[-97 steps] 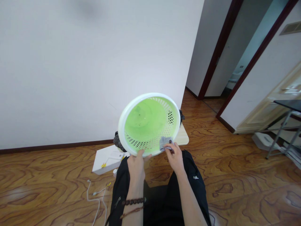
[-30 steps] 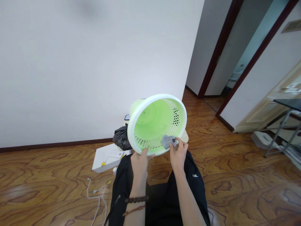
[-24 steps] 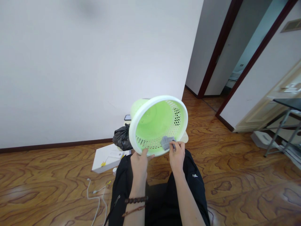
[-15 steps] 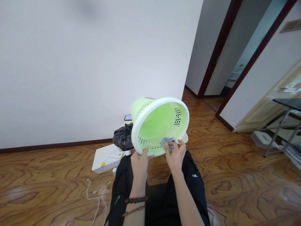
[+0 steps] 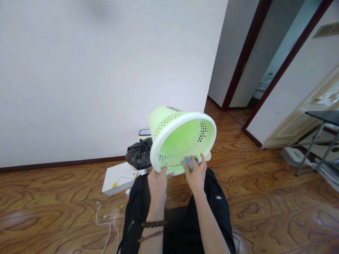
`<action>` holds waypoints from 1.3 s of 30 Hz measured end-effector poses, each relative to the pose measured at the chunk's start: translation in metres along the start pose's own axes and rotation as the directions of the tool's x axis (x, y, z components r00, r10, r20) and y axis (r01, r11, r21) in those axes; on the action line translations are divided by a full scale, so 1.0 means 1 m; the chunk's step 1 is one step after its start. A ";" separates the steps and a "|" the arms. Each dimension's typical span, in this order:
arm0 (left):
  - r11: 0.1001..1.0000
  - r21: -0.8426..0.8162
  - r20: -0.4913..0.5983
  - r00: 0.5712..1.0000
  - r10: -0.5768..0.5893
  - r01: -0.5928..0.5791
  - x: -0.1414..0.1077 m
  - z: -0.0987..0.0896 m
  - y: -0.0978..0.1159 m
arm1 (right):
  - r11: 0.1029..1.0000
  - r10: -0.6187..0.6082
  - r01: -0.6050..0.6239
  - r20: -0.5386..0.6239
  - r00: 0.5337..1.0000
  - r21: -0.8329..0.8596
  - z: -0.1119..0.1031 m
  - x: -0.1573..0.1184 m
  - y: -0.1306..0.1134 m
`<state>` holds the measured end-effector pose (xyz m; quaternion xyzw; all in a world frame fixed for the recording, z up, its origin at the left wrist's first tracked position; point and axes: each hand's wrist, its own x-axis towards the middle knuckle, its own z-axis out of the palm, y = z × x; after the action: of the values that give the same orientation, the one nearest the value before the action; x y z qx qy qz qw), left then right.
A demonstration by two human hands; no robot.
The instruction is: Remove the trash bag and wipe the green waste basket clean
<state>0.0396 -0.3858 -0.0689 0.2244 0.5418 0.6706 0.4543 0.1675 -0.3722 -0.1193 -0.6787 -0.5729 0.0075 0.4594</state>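
A light green plastic wastebasket (image 5: 182, 139) with a pale rim and rows of holes lies tilted on its side above my knees, its mouth toward me. My left hand (image 5: 158, 181) is closed on the lower left of its rim, thumb over the inner edge. In my right hand (image 5: 196, 176) is a small grey cloth (image 5: 188, 161), pressed against the inside wall just within the lower right rim. The fingertips behind the cloth are partly hidden.
A knotted black plastic bag (image 5: 139, 154) stands left of the basket, with a phone (image 5: 144, 132) behind it. A white box (image 5: 119, 180) and white cables (image 5: 109, 223) lie on the wooden floor. At right is a metal-legged folding table (image 5: 319, 141).
The wastebasket has turned slightly and shifted a little to the right. My right hand has flattened over the grey cloth, its fingers now reaching further over the rim.
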 end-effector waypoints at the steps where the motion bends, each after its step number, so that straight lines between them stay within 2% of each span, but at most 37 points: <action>1: 1.000 -0.003 -0.011 1.000 -0.003 0.003 0.000 0.000 0.000 | 1.000 -0.004 0.004 -0.008 1.000 0.013 -0.001 0.001 -0.001; 8: 1.000 -0.018 -0.047 0.999 -0.013 0.012 0.001 0.002 0.000 | 0.995 0.046 -0.042 -0.039 0.998 0.088 -0.006 0.004 -0.007; 16: 0.998 -0.065 -0.055 0.998 -0.017 0.013 -0.002 0.006 0.002 | 0.992 0.094 -0.084 -0.099 0.991 0.098 -0.007 0.005 -0.009; 20: 0.998 -0.056 -0.064 0.998 -0.005 0.001 0.000 0.005 0.002 | 0.987 0.090 -0.082 -0.054 0.994 0.135 -0.006 0.007 -0.004; 27: 0.999 -0.051 -0.074 0.997 -0.013 0.009 0.002 0.001 -0.003 | 0.958 0.199 -0.192 -0.012 0.980 0.214 -0.005 0.003 -0.001; 32: 0.998 -0.053 -0.078 0.997 0.018 -0.022 0.001 0.000 -0.003 | 0.953 0.196 -0.197 0.030 0.980 0.230 -0.007 0.005 0.001; 39: 0.999 -0.040 -0.102 0.995 0.000 -0.004 0.002 -0.002 -0.004 | 0.946 0.183 -0.195 0.071 0.981 0.259 0.000 0.004 0.012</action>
<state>0.0390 -0.3851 -0.0739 0.1813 0.5507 0.6924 0.4295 0.1783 -0.3684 -0.1248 -0.6627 -0.5095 0.1437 0.5298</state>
